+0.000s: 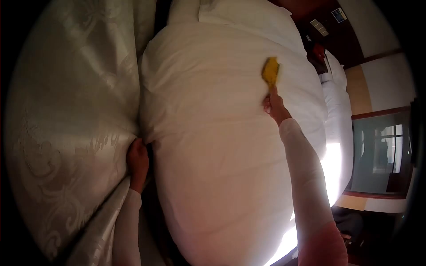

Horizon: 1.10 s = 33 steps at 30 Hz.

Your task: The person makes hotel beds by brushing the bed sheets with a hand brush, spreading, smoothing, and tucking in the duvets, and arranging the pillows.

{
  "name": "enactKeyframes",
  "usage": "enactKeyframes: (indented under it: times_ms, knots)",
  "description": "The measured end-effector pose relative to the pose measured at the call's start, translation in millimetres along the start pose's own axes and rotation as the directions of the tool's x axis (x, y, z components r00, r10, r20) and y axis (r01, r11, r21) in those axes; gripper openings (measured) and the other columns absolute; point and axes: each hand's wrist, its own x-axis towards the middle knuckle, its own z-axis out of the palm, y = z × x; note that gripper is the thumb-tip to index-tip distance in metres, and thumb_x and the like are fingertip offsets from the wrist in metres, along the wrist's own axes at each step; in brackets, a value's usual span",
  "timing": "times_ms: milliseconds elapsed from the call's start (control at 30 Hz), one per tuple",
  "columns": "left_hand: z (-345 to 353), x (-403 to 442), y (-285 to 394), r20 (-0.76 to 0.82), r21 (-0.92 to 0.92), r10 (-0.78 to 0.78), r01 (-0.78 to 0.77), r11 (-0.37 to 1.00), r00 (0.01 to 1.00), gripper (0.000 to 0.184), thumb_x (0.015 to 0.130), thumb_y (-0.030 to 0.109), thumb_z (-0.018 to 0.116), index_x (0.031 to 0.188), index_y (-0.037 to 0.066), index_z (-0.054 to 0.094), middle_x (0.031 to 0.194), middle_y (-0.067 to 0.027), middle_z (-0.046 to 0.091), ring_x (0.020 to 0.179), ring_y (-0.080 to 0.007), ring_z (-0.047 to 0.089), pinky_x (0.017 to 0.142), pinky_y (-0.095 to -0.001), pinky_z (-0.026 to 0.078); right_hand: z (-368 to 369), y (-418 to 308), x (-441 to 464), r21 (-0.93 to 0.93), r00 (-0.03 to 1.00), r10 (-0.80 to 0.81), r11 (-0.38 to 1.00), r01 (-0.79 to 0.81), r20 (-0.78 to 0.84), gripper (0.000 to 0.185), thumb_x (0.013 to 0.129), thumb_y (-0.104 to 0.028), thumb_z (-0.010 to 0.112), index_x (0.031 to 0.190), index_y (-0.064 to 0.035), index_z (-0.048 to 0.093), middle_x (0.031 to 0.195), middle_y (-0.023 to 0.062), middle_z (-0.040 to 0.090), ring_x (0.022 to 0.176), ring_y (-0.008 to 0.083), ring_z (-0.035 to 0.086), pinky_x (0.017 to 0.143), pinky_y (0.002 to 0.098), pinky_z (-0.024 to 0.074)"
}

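Note:
My right hand (276, 106) is stretched out over the bed, its fingers closed round the handle of a yellow paddle-shaped tool (270, 71). The tool's broad end points away from me, toward the pillow end; it is slightly blurred, and whether it has bristles I cannot tell. Beneath it spreads a puffy white duvet (222, 142) with shallow creases. On the left, my left hand (138, 158) is closed on the edge of a pale patterned curtain (75, 133), drawing its folds to a point beside the bed.
A white pillow (244, 15) lies at the far end. Beyond the bed's right side is a second white bed (338, 115), with a dark red headboard panel (350, 37) above. A framed glass panel (380, 153) reflects a window. Bright light strikes the bedding at lower right.

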Motion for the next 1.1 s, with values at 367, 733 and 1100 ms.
enactKeyframes:
  times_ms: [367,733,1100]
  knots:
    - [-48,-141,54,0.266,-0.359,-0.545,0.606,0.71,0.795,0.009,0.087,0.013,0.052,0.084,0.008,0.045,0.065,-0.0023,0.049,0.051,-0.0114,0.049,0.045,-0.0247,0.042,55,143,-278,-0.534,0.872,0.085,0.818,0.215,0.481,0.03,0.094,-0.029,0.05,0.088,0.0003,0.05,0.061,0.0084,0.053,0.052,0.0166,0.048,0.05,0.0328,0.0384]
    - [-24,-15,151,0.343,-0.204,-0.167,0.247,0.947,0.924,0.028,0.088,0.026,0.052,0.09,-0.001,0.056,0.076,-0.0189,0.06,0.074,-0.0284,0.06,0.066,-0.0355,0.046,96,103,-275,-0.279,0.35,-0.599,0.211,0.937,0.72,0.05,0.086,-0.015,0.053,0.133,-0.0043,0.04,0.122,0.0207,0.05,0.108,0.0369,0.051,0.091,0.0429,0.0382]
    - [-17,236,123,-0.388,-0.022,0.231,-0.26,0.965,0.892,0.056,0.095,0.044,0.037,0.078,-0.007,0.051,0.061,-0.0153,0.051,0.059,-0.0264,0.051,0.058,-0.0363,0.042,176,174,-148,-0.633,0.413,-0.69,-0.085,0.769,0.594,0.06,0.086,-0.037,0.055,0.136,-0.0066,0.038,0.145,0.0195,0.026,0.134,0.0387,0.024,0.104,0.0501,0.0232]
